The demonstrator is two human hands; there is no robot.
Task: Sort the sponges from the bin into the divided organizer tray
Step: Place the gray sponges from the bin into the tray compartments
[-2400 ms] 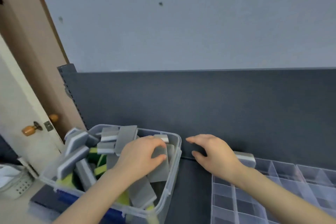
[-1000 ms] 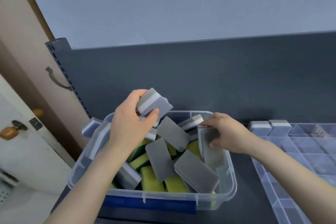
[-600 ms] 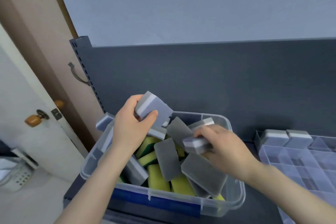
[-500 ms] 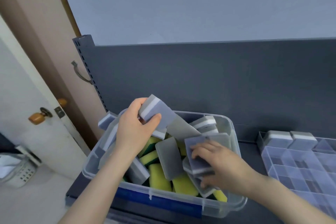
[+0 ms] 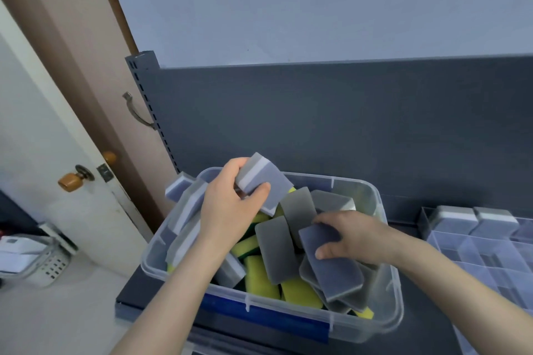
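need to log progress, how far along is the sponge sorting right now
Barely started. Done: two grey sponges sit in the far corner of the organizer tray. In hand: the left hand holds a grey-and-white sponge above the bin; the right hand grips a dark grey sponge inside it. Left: many grey and yellow sponges in the bin, most visible tray compartments empty.

A dark grey shelf [image 5: 427, 323] carries two things. A clear plastic bin [image 5: 288, 317] stands on it directly beneath the left hand [image 5: 227, 210] and the right hand [image 5: 354, 236]. The divided organizer tray [image 5: 490, 268] lies out past the right hand, apart from the bin, with bare shelf between.
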